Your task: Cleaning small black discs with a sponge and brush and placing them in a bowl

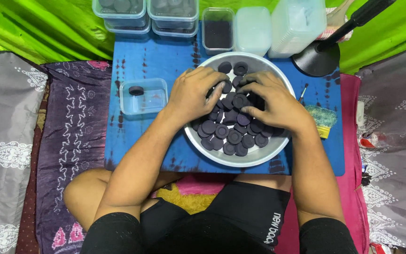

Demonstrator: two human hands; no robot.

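Head view, looking down. One round metal bowl (259, 159) on a low blue table (151, 66), holding a heap of dark round discs (233, 136); some thirty show, more lie hidden under the hands. Left hand (194, 94): palm down on the left of the heap, fingers curled into the discs; whether its grip closes on any one disc cannot be told. Right hand (273, 101): palm down on the right of the heap, fingertips among the discs and near those of the left hand; its grip likewise cannot be told. One small clear tub (153, 106) just left of the bowl, holding a single dark disc (136, 90). Along the far edge: two stacks of clear lidded tubs (146, 14) with dark contents, one clear tub of dark powder (217, 30), and two frosted plastic containers (278, 28). One black round lamp base (313, 59) at the far right corner. One plastic bottle (391, 140) with an orange cap lies off the table, to the right.
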